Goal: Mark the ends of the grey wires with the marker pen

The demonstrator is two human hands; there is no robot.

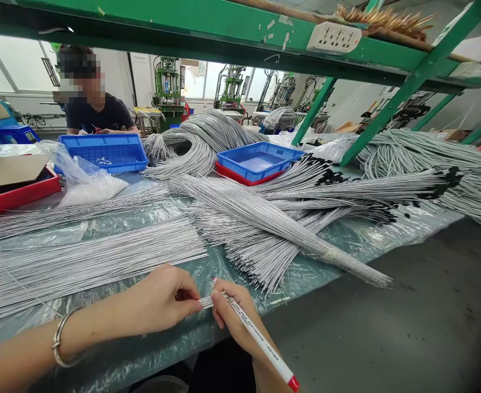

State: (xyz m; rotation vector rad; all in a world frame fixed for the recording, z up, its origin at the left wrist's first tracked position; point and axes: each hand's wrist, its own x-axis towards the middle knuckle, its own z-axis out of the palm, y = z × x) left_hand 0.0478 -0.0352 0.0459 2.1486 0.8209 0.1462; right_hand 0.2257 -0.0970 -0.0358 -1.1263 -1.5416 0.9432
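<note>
Pale wires (pixel 206 302), ends unclear at the right hand (pixel 233 321)

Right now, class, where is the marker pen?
In the head view, lower centre, the marker pen is in the right hand, just right of the left hand.

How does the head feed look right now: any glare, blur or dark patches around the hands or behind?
In the head view, the left hand, right hand and marker pen look fairly sharp; in the head view, glare streaks the plastic sheet, windows wash out, pixelation covers the co-worker's head, and the far-right edge over the floor goes black.
</note>
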